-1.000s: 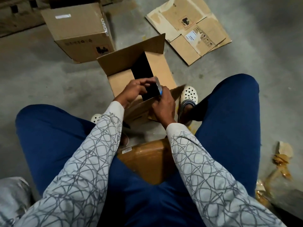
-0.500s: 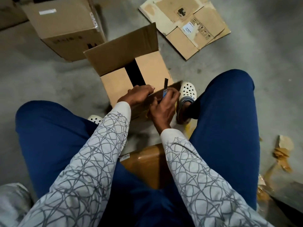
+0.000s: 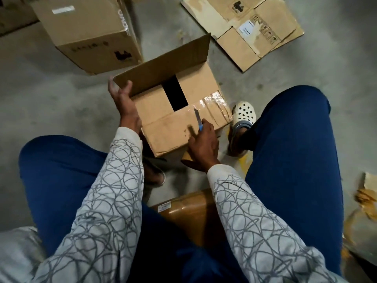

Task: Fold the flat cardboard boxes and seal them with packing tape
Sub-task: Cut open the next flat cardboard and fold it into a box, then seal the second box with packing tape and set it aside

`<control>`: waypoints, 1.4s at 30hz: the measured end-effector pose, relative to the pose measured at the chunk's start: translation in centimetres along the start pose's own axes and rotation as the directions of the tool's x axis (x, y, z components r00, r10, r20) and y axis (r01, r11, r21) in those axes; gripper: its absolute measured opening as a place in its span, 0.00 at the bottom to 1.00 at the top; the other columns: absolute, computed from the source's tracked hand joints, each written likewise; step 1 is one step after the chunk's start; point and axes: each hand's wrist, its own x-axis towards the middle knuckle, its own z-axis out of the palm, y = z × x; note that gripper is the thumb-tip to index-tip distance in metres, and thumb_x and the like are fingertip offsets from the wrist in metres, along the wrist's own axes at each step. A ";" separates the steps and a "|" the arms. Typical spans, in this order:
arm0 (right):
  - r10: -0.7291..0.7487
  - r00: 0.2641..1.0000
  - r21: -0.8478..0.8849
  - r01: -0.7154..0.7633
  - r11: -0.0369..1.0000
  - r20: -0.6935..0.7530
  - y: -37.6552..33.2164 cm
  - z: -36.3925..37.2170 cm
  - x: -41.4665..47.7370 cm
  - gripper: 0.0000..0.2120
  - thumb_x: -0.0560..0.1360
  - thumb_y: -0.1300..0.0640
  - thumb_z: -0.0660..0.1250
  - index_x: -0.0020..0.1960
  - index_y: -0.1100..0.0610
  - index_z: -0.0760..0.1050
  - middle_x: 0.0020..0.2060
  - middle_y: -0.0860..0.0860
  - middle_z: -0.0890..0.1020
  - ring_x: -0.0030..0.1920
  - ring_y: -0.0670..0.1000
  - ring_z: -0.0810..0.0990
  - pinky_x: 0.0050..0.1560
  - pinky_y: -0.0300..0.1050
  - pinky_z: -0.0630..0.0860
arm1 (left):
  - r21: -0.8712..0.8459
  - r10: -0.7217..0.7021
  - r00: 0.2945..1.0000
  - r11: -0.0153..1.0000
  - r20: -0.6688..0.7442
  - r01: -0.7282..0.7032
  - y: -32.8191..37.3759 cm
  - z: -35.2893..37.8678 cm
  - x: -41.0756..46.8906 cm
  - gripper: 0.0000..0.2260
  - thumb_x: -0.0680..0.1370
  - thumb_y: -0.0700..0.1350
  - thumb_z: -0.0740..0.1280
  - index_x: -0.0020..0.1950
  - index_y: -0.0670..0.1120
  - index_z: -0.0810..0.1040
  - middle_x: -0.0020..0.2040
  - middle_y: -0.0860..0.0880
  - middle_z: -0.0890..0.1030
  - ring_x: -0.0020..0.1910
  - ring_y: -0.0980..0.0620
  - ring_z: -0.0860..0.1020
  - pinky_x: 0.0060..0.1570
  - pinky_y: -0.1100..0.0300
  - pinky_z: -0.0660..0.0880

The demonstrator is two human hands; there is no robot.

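A cardboard box stands on the floor between my knees. Its far flap stands up, its near flap is folded down, and a dark gap shows between the two side flaps. Clear packing tape runs wrinkled across the box's right top edge. My left hand holds the box at its left side, with the corner of the raised far flap between thumb and fingers. My right hand rests on the near flap and grips a small blue-handled cutter, blade pointing toward the tape.
A closed cardboard box stands at the back left. A flattened box lies at the back right. A brown wrapped package sits under me between my legs. Torn scraps lie at the right. My white clog is beside the box.
The near flap has come down flat onto the box. My left hand moved from the near flap out to the box's left side. My right hand slid back, still holding the cutter.
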 end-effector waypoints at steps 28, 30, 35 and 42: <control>0.193 0.976 0.578 -0.099 0.810 -0.103 -1.3 -5.1 -2.1 0.13 0.72 0.56 0.68 0.56 0.48 0.79 0.58 0.48 0.80 0.58 0.53 0.79 0.62 0.53 0.77 | 0.896 -0.120 0.897 -0.079 0.426 -0.436 -5.6 -2.2 -9.6 0.33 0.83 0.63 0.50 0.81 0.52 0.39 0.80 0.50 0.32 0.79 0.46 0.32 0.75 0.41 0.34; 0.175 0.975 0.654 -0.044 0.755 -0.137 -1.5 -6.2 -2.1 0.07 0.73 0.59 0.68 0.51 0.51 0.78 0.53 0.43 0.81 0.54 0.50 0.79 0.60 0.54 0.78 | 0.897 -0.093 0.895 -0.034 0.435 -0.440 -4.7 -2.3 -10.3 0.31 0.83 0.62 0.51 0.82 0.53 0.43 0.81 0.49 0.36 0.79 0.45 0.34 0.75 0.42 0.34; 0.124 0.965 0.853 0.139 0.504 -0.231 -2.3 -8.9 -2.2 0.18 0.72 0.67 0.71 0.38 0.51 0.65 0.44 0.49 0.85 0.53 0.52 0.82 0.64 0.56 0.75 | 0.726 0.034 0.901 0.579 0.432 -0.371 0.4 -0.9 -15.5 0.20 0.83 0.59 0.57 0.65 0.49 0.78 0.65 0.46 0.79 0.65 0.42 0.75 0.65 0.49 0.69; -0.069 0.979 0.966 0.199 0.165 -0.190 -3.7 -11.0 -3.8 0.18 0.76 0.67 0.68 0.38 0.51 0.63 0.33 0.53 0.77 0.37 0.52 0.79 0.42 0.44 0.75 | 0.320 -0.068 0.829 0.938 0.555 -0.137 2.2 -2.5 -26.4 0.18 0.78 0.63 0.62 0.63 0.58 0.77 0.60 0.55 0.80 0.61 0.51 0.77 0.60 0.48 0.75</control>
